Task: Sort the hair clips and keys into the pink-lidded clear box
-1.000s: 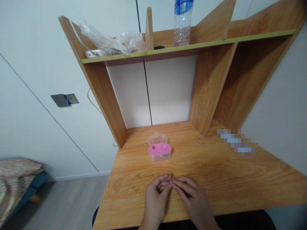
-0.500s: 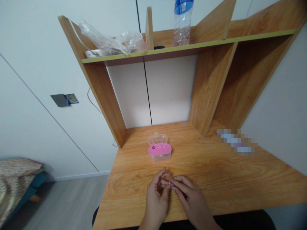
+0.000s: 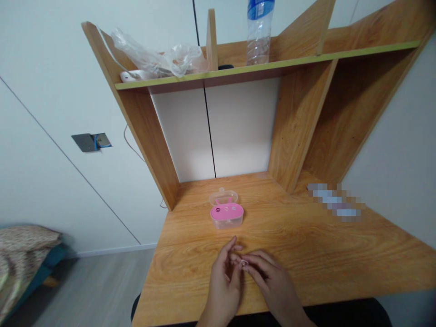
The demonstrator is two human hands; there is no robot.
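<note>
Both my hands meet over the near edge of the wooden desk (image 3: 327,254). My right hand (image 3: 272,284) pinches a small ring (image 3: 244,262) between thumb and forefinger. My left hand (image 3: 223,284) is beside it with fingers spread and raised, a fingertip touching the ring. Farther back on the desk stands a small pink box (image 3: 226,215) with its clear lid (image 3: 223,197) flipped open behind it; small rings sit in slots on its pink top.
A shelf (image 3: 265,68) above the desk carries a crumpled clear plastic bag (image 3: 160,59) at the left and a plastic water bottle (image 3: 259,32) in the middle. A blurred item (image 3: 335,202) lies at the desk's right. Floor and a bed corner (image 3: 23,254) lie left.
My left fingers have opened and lifted from a pinch to a spread pose. The right hand keeps the ring and has barely moved. The pink box has stayed put.
</note>
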